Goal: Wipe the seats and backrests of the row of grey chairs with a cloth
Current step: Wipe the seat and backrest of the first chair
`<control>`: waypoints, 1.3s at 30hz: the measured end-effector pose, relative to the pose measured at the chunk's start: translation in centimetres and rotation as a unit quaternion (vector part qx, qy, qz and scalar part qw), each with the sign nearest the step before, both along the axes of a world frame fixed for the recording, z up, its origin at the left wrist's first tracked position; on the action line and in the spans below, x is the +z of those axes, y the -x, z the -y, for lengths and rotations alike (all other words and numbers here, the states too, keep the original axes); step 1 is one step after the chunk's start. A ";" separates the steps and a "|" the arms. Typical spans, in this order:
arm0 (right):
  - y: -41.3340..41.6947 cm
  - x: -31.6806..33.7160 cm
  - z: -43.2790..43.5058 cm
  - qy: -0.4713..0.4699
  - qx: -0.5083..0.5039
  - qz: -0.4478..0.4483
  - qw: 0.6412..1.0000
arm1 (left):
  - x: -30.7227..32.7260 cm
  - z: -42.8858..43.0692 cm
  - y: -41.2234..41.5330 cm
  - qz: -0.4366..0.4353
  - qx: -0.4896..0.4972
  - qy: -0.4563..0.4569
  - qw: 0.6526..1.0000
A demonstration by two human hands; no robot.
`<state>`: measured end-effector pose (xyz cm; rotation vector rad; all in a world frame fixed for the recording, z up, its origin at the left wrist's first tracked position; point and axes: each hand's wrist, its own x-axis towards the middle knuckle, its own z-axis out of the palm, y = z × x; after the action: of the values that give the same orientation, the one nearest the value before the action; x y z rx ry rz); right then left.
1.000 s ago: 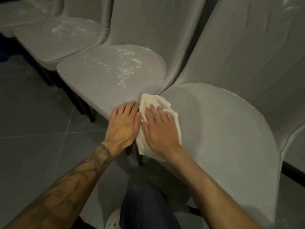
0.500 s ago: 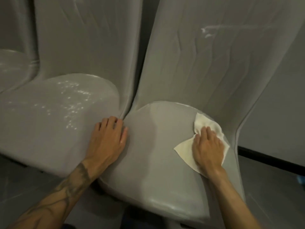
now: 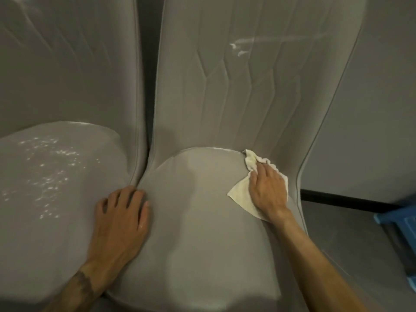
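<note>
Two grey chairs stand side by side. The right chair's seat (image 3: 202, 221) lies in front of me, its backrest (image 3: 247, 86) carrying a white streak near the top. My right hand (image 3: 267, 190) presses a cream cloth (image 3: 238, 194) flat on the back right of that seat, close to the backrest. One corner of the cloth reaches into the seat's back crease. My left hand (image 3: 121, 219) rests flat where the two seats meet, fingers spread. The left chair's seat (image 3: 51, 188) glistens with wet specks.
A grey wall panel (image 3: 371, 131) with a black skirting stands to the right of the chair. A blue plastic object (image 3: 398, 224) sits on the dark floor at the right edge. A narrow dark gap separates the two backrests.
My right hand has slid the cloth from the seat's front left corner across to its back right. My view has swung right and closer; the left hand stayed at the seam.
</note>
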<state>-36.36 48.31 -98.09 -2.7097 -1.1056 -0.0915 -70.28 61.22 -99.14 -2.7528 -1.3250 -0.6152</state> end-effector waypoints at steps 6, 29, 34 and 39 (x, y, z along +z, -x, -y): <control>2.5 0.2 -9.6 0.014 0.045 -0.035 0.998 | -0.4 -0.2 -0.2 0.001 0.006 -0.020 1.000; 6.7 -0.4 -14.6 0.000 0.038 -0.002 0.999 | 0.0 -0.1 -0.4 -0.015 0.015 0.007 1.000; 3.8 -0.9 -12.7 0.019 0.192 0.027 0.981 | -0.2 -0.4 -0.2 -0.019 0.015 -0.005 1.000; 3.0 -0.7 -11.6 0.003 0.062 -0.009 0.998 | 0.0 -0.3 -0.4 -0.030 0.021 0.003 0.999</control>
<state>-39.38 59.95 -98.79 -2.6342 -1.2673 -0.0432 -69.83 61.50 -99.10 -2.7189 -1.3698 -0.5227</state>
